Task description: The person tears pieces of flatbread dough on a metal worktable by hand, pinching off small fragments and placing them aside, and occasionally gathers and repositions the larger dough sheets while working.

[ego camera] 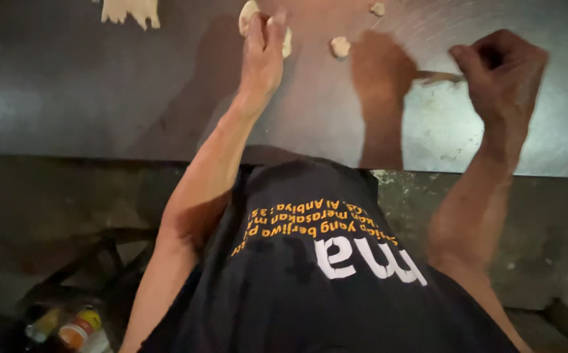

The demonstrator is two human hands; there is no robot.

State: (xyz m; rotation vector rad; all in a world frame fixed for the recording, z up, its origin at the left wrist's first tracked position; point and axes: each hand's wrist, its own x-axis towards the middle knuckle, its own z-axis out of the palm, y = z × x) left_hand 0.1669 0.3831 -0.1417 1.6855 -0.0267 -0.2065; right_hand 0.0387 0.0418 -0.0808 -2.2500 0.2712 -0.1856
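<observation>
Head view: we stretch our left hand [264, 49] forward, fingers flat on a dough piece [250, 14]; our right hand [503, 72] is fisted around a thin tool [437, 77] over the table [68, 85].

A food-preparation kitchen, likely a commercial or street-stall one: a broad, scuffed steel desk [87, 85] fills the upper frame, dusted with flour and dotted with pale dough pieces [341, 46] toward 12 o'clock. Below it, a stained concrete floor [545, 235] and, at 7 o'clock, small condiment bottles [80, 329] in dim light.
</observation>
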